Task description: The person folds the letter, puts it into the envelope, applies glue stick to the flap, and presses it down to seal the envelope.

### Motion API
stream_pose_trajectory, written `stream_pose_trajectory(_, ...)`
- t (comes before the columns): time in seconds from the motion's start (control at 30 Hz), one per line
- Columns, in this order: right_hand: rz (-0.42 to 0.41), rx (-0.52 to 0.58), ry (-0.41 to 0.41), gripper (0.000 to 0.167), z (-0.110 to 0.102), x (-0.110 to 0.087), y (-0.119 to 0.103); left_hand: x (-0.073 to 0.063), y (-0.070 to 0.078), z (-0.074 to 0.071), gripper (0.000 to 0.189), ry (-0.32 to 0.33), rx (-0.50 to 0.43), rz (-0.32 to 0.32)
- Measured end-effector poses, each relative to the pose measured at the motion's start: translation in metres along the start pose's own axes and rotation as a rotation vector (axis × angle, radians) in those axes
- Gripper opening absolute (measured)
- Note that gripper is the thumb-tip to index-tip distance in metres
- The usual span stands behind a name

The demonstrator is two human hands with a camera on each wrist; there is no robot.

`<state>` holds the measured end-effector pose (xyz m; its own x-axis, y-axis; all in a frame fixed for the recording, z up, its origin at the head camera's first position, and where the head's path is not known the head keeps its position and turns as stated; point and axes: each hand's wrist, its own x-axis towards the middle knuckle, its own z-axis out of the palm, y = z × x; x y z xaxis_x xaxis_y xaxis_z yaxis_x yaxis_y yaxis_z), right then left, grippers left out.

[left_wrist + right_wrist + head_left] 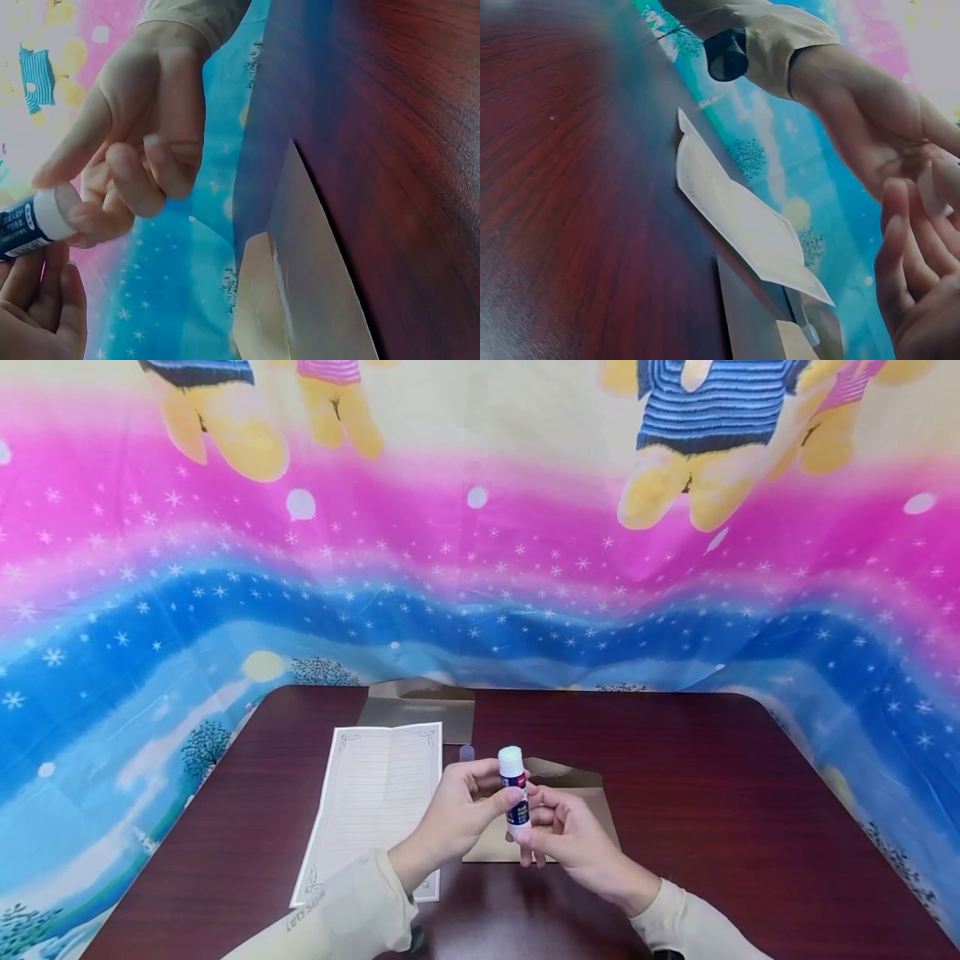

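Note:
A glue stick (517, 806) with a dark blue label stands upright between my hands, uncapped, its pale tip at the top. My left hand (461, 806) grips its barrel, thumb across the label. At the white base, the thumb and fingers of my right hand (573, 839) pinch the lower end; the left wrist view shows this base (58, 210) between thumb and fingertips. Below the hands lies a tan envelope (600, 810) with its flap raised toward the far side. In the right wrist view the hands hide most of the glue stick.
On the left lies a creased, lined letter sheet (375, 793) with an ornate border. A second envelope (450, 718), flap up, lies behind it at the table's far edge. A small translucent cap (467, 752) stands between the envelopes. A patterned cloth (480, 568) hangs behind the dark wooden table (720, 777).

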<state>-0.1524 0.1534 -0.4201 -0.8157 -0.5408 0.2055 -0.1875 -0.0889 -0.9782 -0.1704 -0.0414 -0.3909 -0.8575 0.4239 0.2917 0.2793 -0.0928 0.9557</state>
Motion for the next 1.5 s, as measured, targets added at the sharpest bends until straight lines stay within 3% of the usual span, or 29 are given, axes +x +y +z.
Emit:
stream_pose_trajectory(0.13,-0.023,-0.021,0.035,0.029,0.003,0.001,0.001,-0.001,0.0,0.002,0.033,0.012,0.02,0.002)
stream_pose_trajectory(0.37,-0.037,0.007,-0.153,0.031,-0.003,-0.002,-0.001,-0.002,0.001,0.002,0.027,0.015,0.003,-0.006)
stream_pose_trajectory(0.5,-0.022,-0.025,-0.106,0.026,-0.002,-0.001,0.002,-0.003,-0.002,0.003,0.029,0.009,0.001,0.001)
stream_pose_trajectory(0.63,-0.006,-0.061,-0.016,0.036,0.0,-0.002,0.005,-0.005,-0.005,0.004,0.033,-0.011,0.001,0.012)
stream_pose_trajectory(0.7,-0.022,-0.069,-0.029,0.034,-0.001,-0.003,0.005,-0.005,-0.005,0.005,0.034,-0.017,-0.006,0.01)
stream_pose_trajectory(0.93,-0.068,-0.045,-0.197,0.027,-0.008,-0.005,-0.004,-0.007,-0.002,0.003,0.028,-0.022,-0.034,0.01)
stream_pose_trajectory(1.1,-0.088,-0.038,-0.156,0.02,-0.008,-0.004,-0.003,-0.008,0.0,0.003,0.033,-0.033,-0.035,0.018)
stream_pose_trajectory(1.3,-0.066,-0.024,-0.093,0.031,-0.003,-0.005,-0.001,-0.01,0.002,0.006,0.034,-0.033,0.021,0.009)
stream_pose_trajectory(1.37,-0.058,-0.026,-0.101,0.028,-0.004,-0.006,-0.002,-0.011,0.001,0.006,0.032,-0.043,0.018,0.017)
stream_pose_trajectory(1.5,-0.1,-0.029,-0.201,0.022,-0.008,-0.008,-0.005,-0.014,0.003,0.006,0.028,-0.067,-0.008,0.036)
